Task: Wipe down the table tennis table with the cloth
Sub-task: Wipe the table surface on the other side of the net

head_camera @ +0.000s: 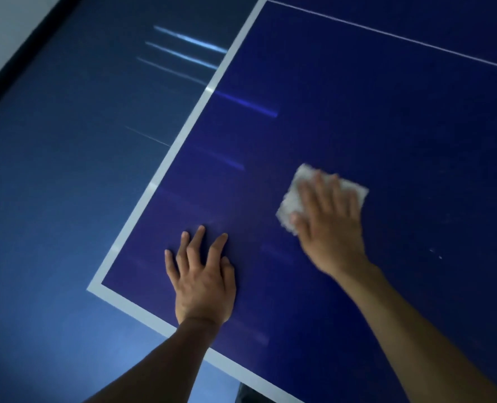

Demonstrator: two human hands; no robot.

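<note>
Head view: right hand (pixel 328 225) presses a crumpled white cloth (pixel 296 196) flat-fingered onto the dark blue table tennis table (pixel 386 126) near its left corner, left hand (pixel 203 274) resting splayed, holding nothing; most of the surface seemingly remains unwiped.

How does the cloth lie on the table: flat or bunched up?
Flat: the white cloth lies as a squarish pad under the straight fingers of the right hand. Blur hides any folded layers.
</note>
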